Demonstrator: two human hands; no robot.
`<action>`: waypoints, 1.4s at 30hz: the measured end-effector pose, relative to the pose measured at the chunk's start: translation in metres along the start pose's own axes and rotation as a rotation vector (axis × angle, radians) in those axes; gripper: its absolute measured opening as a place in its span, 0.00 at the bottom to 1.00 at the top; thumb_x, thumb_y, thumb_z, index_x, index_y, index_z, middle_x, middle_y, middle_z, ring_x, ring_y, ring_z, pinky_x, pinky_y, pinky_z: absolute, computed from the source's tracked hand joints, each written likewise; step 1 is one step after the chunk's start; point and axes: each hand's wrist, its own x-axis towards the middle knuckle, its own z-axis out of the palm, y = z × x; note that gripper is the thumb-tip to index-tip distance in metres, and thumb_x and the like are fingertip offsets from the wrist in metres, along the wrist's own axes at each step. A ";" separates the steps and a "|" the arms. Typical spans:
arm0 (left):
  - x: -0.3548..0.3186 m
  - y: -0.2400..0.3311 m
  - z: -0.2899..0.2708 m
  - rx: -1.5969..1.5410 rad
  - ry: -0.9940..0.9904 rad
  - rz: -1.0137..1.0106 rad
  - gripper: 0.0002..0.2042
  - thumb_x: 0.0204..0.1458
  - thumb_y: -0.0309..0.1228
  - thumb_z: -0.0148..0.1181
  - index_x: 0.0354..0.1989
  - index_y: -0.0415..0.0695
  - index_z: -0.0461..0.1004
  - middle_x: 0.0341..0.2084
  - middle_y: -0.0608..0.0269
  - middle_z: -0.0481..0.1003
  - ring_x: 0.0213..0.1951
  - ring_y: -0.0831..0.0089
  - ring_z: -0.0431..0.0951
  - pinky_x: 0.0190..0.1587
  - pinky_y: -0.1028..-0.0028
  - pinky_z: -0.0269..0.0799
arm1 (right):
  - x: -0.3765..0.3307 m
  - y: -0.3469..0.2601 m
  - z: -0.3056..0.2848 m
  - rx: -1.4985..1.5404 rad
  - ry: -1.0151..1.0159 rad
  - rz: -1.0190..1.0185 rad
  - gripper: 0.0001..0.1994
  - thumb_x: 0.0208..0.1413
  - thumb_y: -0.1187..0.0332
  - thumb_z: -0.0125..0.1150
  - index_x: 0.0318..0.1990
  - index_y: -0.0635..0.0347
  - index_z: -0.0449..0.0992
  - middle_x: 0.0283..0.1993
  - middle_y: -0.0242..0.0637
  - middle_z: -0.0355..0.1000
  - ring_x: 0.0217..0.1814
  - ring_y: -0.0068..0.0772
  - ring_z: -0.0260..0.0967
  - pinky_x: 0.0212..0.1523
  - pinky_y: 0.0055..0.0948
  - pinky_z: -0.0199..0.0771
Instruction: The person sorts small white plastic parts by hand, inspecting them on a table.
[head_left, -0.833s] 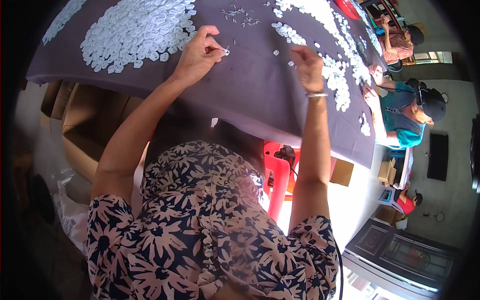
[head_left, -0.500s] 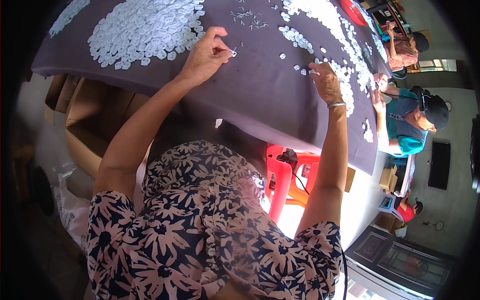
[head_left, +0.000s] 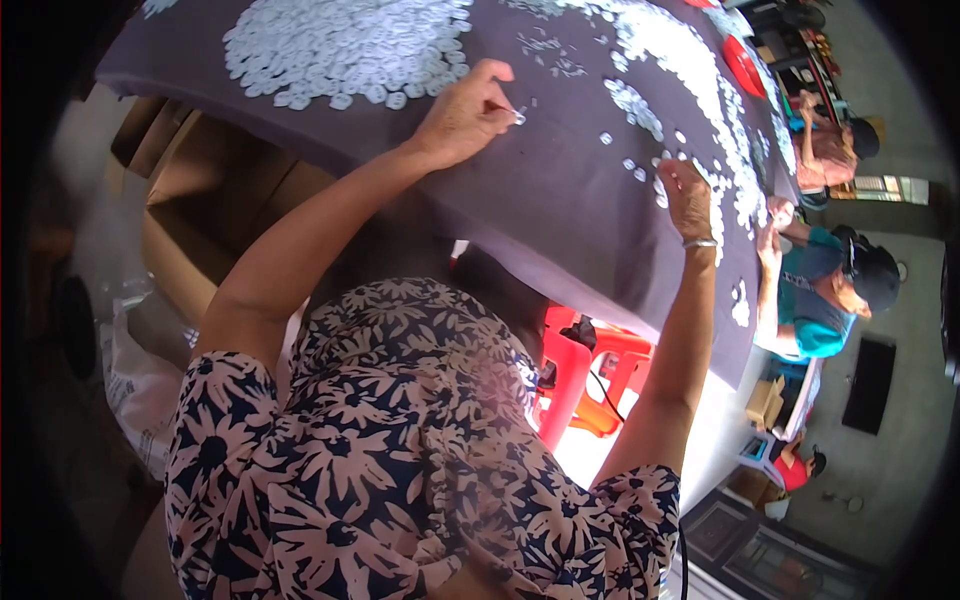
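Well, my left grip [head_left: 465, 117] pinched 1 small white piece [head_left: 519, 118] over the table [head_left: 545, 200]; whether my right grip [head_left: 689, 200], beside loose pieces [head_left: 640, 174], was closed, I couldn't tell.

On a dark purple cloth [head_left: 560, 215] we see a heap of white pieces [head_left: 345, 45]; near it the left hand [head_left: 465, 115] pinches a small white piece [head_left: 519, 118]; the right hand [head_left: 688, 198] curls at the edge of a looser spread of white pieces [head_left: 682, 50], and we cannot tell whether it holds one. Beyond lie thin slivers [head_left: 552, 50] and a red dish [head_left: 743, 67]; to our right is a co-worker in teal [head_left: 822, 338]; at left, below the cloth, stands an open cardboard box [head_left: 185, 265].
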 end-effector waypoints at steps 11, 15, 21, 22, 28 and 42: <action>-0.001 0.012 -0.002 0.054 -0.004 -0.108 0.18 0.50 0.23 0.57 0.49 0.41 0.60 0.24 0.65 0.74 0.27 0.78 0.74 0.32 0.78 0.69 | -0.008 0.011 -0.006 0.037 -0.133 0.143 0.07 0.45 0.75 0.63 0.34 0.60 0.79 0.30 0.35 0.76 0.32 0.26 0.73 0.36 0.24 0.73; -0.002 0.012 -0.001 0.053 -0.001 -0.101 0.18 0.50 0.23 0.57 0.48 0.41 0.60 0.24 0.64 0.74 0.27 0.78 0.74 0.32 0.77 0.69 | -0.005 0.007 -0.005 -0.029 -0.146 0.123 0.09 0.44 0.75 0.63 0.36 0.60 0.78 0.31 0.37 0.76 0.31 0.28 0.73 0.36 0.26 0.73; -0.001 0.002 -0.002 0.026 0.001 -0.055 0.17 0.49 0.23 0.57 0.47 0.41 0.61 0.24 0.63 0.75 0.26 0.77 0.74 0.31 0.77 0.69 | -0.003 -0.001 0.005 -0.141 -0.132 -0.017 0.09 0.42 0.76 0.62 0.35 0.60 0.77 0.31 0.42 0.75 0.33 0.38 0.74 0.35 0.31 0.74; 0.000 0.000 -0.002 0.015 -0.005 -0.024 0.17 0.49 0.23 0.57 0.47 0.41 0.61 0.24 0.63 0.75 0.26 0.77 0.74 0.31 0.77 0.69 | -0.003 -0.001 0.005 -0.136 -0.135 -0.027 0.09 0.42 0.76 0.62 0.35 0.60 0.77 0.31 0.42 0.75 0.33 0.38 0.74 0.35 0.31 0.74; 0.000 -0.001 -0.002 0.039 0.016 -0.012 0.18 0.47 0.22 0.57 0.46 0.39 0.61 0.24 0.63 0.75 0.26 0.75 0.74 0.31 0.76 0.69 | -0.004 -0.016 0.009 -0.058 0.065 0.219 0.06 0.44 0.73 0.59 0.32 0.58 0.77 0.25 0.36 0.75 0.26 0.26 0.72 0.31 0.25 0.72; -0.001 0.004 -0.004 0.033 -0.025 -0.073 0.18 0.49 0.23 0.56 0.49 0.39 0.60 0.27 0.63 0.73 0.28 0.78 0.72 0.33 0.77 0.68 | -0.026 -0.034 0.015 -0.230 0.057 0.169 0.06 0.41 0.75 0.57 0.30 0.58 0.76 0.27 0.43 0.74 0.26 0.42 0.72 0.31 0.32 0.71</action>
